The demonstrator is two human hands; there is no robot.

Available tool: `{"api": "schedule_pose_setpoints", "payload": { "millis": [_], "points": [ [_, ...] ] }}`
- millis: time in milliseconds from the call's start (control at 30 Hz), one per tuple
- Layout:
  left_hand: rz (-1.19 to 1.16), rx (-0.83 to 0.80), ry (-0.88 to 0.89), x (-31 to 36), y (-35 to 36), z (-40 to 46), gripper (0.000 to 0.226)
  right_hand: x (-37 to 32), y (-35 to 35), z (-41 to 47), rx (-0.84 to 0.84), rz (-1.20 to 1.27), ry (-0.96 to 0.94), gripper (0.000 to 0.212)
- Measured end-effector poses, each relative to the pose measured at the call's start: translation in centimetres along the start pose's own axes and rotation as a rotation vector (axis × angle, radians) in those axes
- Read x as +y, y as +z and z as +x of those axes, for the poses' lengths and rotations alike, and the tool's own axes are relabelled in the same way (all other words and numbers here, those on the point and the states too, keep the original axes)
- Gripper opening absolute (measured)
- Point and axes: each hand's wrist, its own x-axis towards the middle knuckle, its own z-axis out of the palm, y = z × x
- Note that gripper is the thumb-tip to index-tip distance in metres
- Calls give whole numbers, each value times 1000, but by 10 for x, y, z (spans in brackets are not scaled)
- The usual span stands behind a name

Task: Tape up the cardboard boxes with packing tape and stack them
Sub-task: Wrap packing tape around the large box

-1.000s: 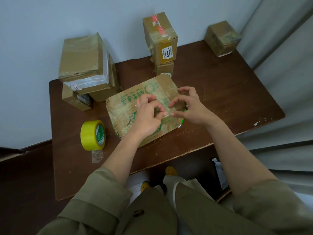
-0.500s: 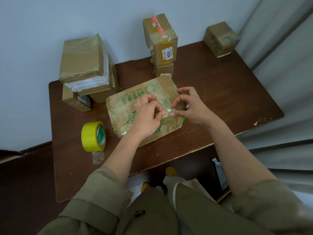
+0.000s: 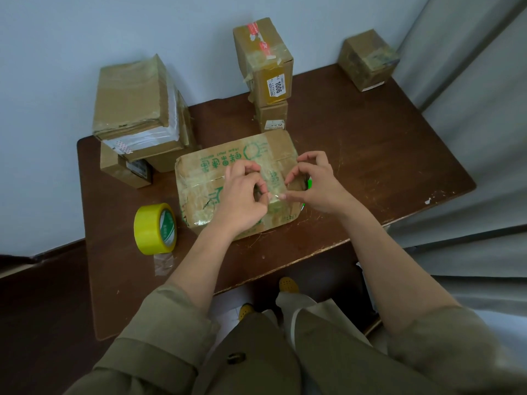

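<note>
Fingers (image 3: pixel 263 192) of the left hand (image 3: pixel 239 201) curled, thumb and forefinger pinching one end of a short clear tape strip (image 3: pixel 273 183) over the top of the green-printed box (image 3: pixel 216 178); fingers of the right hand (image 3: pixel 316 186) also curled, thumb and forefinger tips pinching the other end of the strip, remaining fingers arched above it. Both hands sit over the right half of the box top, fingertips nearly meeting. Green-printed box lies flat on the desk (image 3: pixel 370 155) near its front edge, centre, old glossy tape across its top, corners crumpled. Yellow tape roll (image 3: pixel 155 228) stands on edge on the desk just left of that box, not touching it; a loose clear scrap of tape (image 3: pixel 164 265) lies on the desk right in front of the roll. Back left: left stack of boxes (image 3: pixel 137 109), big taped box on top, with a small box (image 3: pixel 125 169) at its lower left. Back centre: tall box with 1006 label (image 3: pixel 263 64) sits on top of a smaller box (image 3: pixel 272 118), right behind the green-printed box. Back right corner: single small cube box (image 3: pixel 368 59) by the grey curtain (image 3: pixel 470 95). Olive sleeves (image 3: pixel 171 332) pushed up the forearms, yellow shoes (image 3: pixel 288 285) visible on the floor under the desk edge. Whether the strip is already stuck to the box or held just above it: cannot tell.
</note>
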Motion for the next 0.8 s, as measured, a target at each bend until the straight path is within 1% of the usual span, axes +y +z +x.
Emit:
{"api": "schedule_pose_setpoints", "payload": {
  "millis": [100,167,200,300,333,400,467,500,567,633,700,767,800],
  "points": [
    [-34,-11,-29,3,2,-4,15,-1,3,0,11,-10,52,31],
    [-57,-20,-58,5,1,-5,15,-1,6,0,48,9,81,31],
    [-72,-18,-78,6,0,-5,19,-1,8,-1,66,22,90,30],
    [-117,-8,-147,10,-3,-2,42,-2,12,-2,100,44,88,29],
    [-116,-12,-157,12,-5,0,44,-1,13,-1,115,52,85,29],
    [-122,-17,-155,13,-9,2,41,0,13,2,164,89,91,30],
    [-180,0,-149,12,-17,3,38,-3,13,4,215,97,113,43],
    [-210,18,-153,10,-21,3,38,-4,15,3,247,44,103,50],
    [-217,96,-167,7,-31,5,37,-9,26,0,297,-128,22,61],
    [-164,217,-164,-2,-40,5,31,-14,44,-1,296,-289,-65,66],
    [-81,360,-159,-19,-47,4,25,-19,57,3,289,-433,-93,68],
    [-19,472,-249,-38,-48,0,22,-23,61,12,272,-561,-82,70],
    [4,514,-316,-45,-47,-2,27,-24,60,16,252,-625,-75,72]
  ]
}}
